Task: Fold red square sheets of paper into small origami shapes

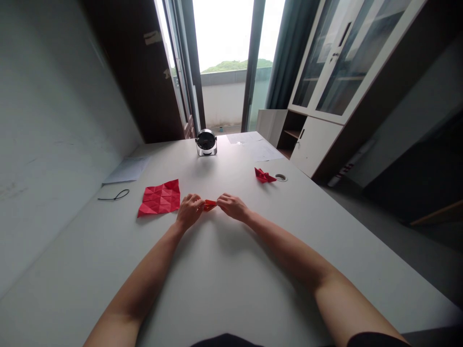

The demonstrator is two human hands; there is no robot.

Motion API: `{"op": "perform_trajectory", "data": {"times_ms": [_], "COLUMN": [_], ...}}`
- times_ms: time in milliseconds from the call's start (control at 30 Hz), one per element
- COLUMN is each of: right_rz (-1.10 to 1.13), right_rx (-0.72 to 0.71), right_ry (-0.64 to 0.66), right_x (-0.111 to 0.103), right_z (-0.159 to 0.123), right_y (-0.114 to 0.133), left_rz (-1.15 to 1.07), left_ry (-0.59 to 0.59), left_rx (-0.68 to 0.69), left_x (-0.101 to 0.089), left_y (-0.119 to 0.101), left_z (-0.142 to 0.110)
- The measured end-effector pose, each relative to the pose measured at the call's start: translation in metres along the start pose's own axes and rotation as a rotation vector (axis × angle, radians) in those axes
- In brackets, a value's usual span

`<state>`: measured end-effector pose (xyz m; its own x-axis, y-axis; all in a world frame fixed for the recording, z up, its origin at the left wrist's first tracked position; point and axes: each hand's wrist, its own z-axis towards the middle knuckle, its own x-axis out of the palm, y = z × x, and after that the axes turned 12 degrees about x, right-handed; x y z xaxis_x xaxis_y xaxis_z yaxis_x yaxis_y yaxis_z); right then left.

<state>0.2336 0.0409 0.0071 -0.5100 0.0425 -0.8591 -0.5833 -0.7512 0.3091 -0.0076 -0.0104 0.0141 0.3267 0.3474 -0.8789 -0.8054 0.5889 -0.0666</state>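
My left hand [189,210] and my right hand [232,206] meet over the white table [224,270], both pinching a small folded piece of red paper [210,205] between their fingertips. The paper shows only as a narrow strip between the two hands, just above the tabletop. A creased red paper sheet [159,197] lies flat to the left of my left hand. A finished folded red paper shape [264,176] sits farther away to the right.
A small round desk fan [206,142] stands at the far middle of the table. White papers [127,169] lie at the far left, with more white sheets [255,146] at the far right. A black cable tie [115,196] lies left. A cable grommet [281,177] sits near the right edge.
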Motion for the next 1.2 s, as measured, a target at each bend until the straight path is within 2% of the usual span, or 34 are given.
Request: {"op": "perform_trajectory", "data": {"times_ms": [267, 433, 600, 833, 1200], "right_rz": [0.019, 0.001, -0.035, -0.008, -0.037], "right_rx": [-0.023, -0.045, -0.009, 0.009, 0.023], "right_ry": [0.027, -0.012, -0.045, -0.048, -0.161], "right_x": [-0.003, -0.001, 0.004, 0.006, 0.010], "right_z": [0.000, 0.000, 0.001, 0.002, 0.002], "right_y": [0.004, 0.004, 0.003, 0.003, 0.003], "left_rz": [-0.004, -0.104, -0.325, -0.727, -1.275], "left_ry": [-0.011, -0.044, -0.075, -0.226, -0.237], "left_rx": [-0.007, -0.074, -0.179, -0.384, -0.547], "left_x": [0.001, 0.007, 0.012, 0.024, 0.026], "left_y": [-0.001, -0.004, -0.009, -0.009, -0.019], "left_z": [0.000, 0.001, 0.003, 0.009, 0.009]}}
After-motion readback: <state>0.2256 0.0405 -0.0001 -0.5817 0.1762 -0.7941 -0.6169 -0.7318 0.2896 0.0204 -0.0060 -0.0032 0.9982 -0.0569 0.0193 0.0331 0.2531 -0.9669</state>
